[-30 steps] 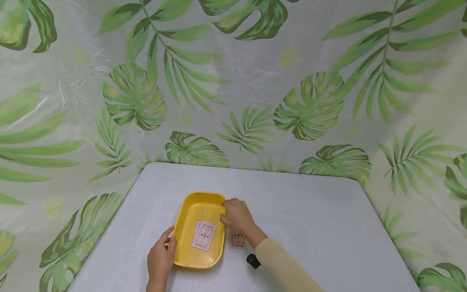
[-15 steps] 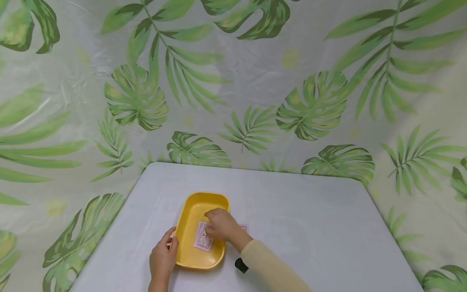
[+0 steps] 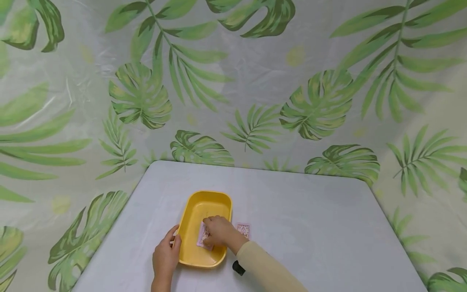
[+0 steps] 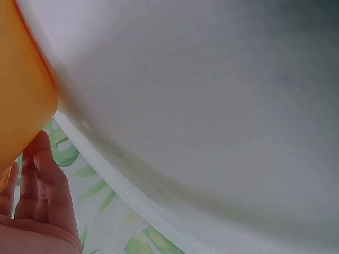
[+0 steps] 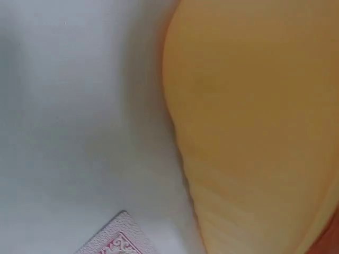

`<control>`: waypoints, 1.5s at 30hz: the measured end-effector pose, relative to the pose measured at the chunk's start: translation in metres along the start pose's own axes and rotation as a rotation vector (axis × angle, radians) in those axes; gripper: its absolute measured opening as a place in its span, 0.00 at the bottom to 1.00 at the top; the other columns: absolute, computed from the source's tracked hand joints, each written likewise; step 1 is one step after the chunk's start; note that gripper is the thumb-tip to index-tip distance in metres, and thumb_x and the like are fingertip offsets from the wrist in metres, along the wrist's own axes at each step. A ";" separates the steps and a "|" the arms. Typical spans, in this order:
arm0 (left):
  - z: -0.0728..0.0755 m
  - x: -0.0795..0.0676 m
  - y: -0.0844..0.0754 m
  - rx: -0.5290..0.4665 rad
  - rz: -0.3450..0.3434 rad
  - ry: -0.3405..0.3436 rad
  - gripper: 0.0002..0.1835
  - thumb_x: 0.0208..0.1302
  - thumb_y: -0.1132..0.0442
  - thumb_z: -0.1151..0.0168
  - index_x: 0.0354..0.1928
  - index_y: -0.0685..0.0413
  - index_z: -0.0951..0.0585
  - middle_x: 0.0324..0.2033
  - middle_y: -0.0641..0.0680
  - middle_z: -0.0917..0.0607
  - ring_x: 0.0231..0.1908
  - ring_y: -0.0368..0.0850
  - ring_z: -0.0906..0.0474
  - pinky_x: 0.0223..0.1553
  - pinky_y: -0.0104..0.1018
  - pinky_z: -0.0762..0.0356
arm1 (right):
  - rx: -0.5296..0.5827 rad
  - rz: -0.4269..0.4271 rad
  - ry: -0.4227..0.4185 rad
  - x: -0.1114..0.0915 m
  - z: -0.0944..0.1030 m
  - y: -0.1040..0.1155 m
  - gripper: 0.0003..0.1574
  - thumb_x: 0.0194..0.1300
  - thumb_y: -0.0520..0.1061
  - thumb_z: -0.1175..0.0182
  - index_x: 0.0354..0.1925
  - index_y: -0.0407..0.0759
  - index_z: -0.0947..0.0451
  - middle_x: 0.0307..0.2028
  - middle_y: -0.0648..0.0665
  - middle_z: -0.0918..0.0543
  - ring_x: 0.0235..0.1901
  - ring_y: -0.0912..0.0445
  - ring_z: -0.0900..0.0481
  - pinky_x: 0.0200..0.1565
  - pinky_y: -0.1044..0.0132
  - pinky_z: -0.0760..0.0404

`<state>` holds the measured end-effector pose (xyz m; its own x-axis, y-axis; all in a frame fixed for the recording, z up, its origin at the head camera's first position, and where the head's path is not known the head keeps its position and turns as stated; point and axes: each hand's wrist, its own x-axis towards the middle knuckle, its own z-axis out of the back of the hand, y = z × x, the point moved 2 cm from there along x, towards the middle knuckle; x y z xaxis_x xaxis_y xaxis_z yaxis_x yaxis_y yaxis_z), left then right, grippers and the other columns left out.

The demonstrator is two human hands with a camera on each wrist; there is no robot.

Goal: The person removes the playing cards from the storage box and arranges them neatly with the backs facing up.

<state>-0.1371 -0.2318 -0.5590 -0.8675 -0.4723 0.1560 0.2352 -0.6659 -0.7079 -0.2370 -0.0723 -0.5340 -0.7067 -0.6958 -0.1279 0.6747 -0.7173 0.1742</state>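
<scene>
A yellow tray [image 3: 193, 258] sits on the white table, and its side fills much of the right wrist view. My left hand [image 3: 166, 257] holds the tray's left rim, thumb and fingers at the edge; in the left wrist view the fingers [image 4: 53, 182] lie against its outer side. My right hand [image 3: 220, 232] reaches over the right rim, with bent fingers on the pink-backed playing cards [image 3: 201, 240] inside. It covers most of them, so whether it pinches one is hidden. Another patterned playing card [image 3: 243, 230] lies face down right of the tray.
The white tabletop [image 3: 292, 219] extends behind and to the right of the tray. A leaf-printed sheet [image 3: 255, 81] hangs behind the table. A small black object [image 3: 238, 268] shows beside the right sleeve [image 3: 268, 265].
My right hand has moved from the tray's right rim leftward and down onto the cards inside. My left hand stays at the left rim. The card outside the tray shows more fully.
</scene>
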 end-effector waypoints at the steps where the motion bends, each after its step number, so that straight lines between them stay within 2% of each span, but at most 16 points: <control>1: 0.000 0.000 0.000 0.001 -0.004 -0.001 0.19 0.69 0.61 0.45 0.61 0.53 0.22 0.38 0.59 0.14 0.32 0.50 0.18 0.35 0.50 0.23 | -0.003 -0.006 0.007 0.000 -0.001 0.000 0.44 0.55 0.61 0.30 0.63 0.41 0.28 0.56 0.44 0.21 0.56 0.51 0.25 0.60 0.61 0.31; 8: -0.001 0.002 0.000 0.000 -0.011 -0.005 0.19 0.69 0.61 0.44 0.61 0.53 0.22 0.38 0.59 0.14 0.32 0.51 0.18 0.35 0.50 0.23 | -0.045 -0.065 0.043 0.007 -0.011 0.003 0.56 0.49 0.70 0.30 0.67 0.41 0.33 0.61 0.39 0.25 0.60 0.46 0.28 0.63 0.57 0.34; 12: -0.001 0.001 0.000 -0.004 -0.004 -0.003 0.19 0.69 0.61 0.44 0.61 0.53 0.22 0.38 0.59 0.14 0.32 0.51 0.18 0.35 0.50 0.23 | -0.070 -0.091 0.050 0.008 -0.014 0.005 0.60 0.45 0.71 0.28 0.67 0.42 0.34 0.61 0.38 0.25 0.59 0.45 0.28 0.62 0.56 0.33; 23: -0.002 0.001 0.001 0.005 0.003 -0.007 0.19 0.69 0.61 0.44 0.60 0.52 0.21 0.38 0.59 0.14 0.32 0.50 0.18 0.35 0.50 0.23 | -0.078 -0.112 0.068 0.012 -0.015 0.007 0.55 0.49 0.63 0.28 0.69 0.43 0.36 0.56 0.42 0.21 0.57 0.47 0.26 0.61 0.56 0.34; 32: -0.003 0.001 0.001 0.006 0.006 -0.014 0.19 0.69 0.62 0.43 0.60 0.53 0.21 0.37 0.58 0.14 0.31 0.50 0.18 0.36 0.50 0.23 | -0.099 -0.090 0.051 0.012 -0.018 0.006 0.56 0.46 0.64 0.28 0.68 0.43 0.35 0.51 0.43 0.19 0.53 0.48 0.24 0.59 0.56 0.32; 45: -0.001 0.001 0.000 0.008 0.010 -0.013 0.19 0.69 0.62 0.44 0.60 0.53 0.21 0.36 0.57 0.15 0.30 0.49 0.19 0.35 0.49 0.23 | -0.110 -0.064 0.029 0.014 -0.020 0.004 0.57 0.44 0.64 0.27 0.67 0.44 0.35 0.50 0.42 0.19 0.49 0.47 0.22 0.57 0.55 0.30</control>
<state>-0.1381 -0.2311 -0.5594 -0.8595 -0.4862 0.1578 0.2472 -0.6656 -0.7042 -0.2394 -0.0857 -0.5548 -0.7436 -0.6481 -0.1642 0.6488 -0.7588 0.0566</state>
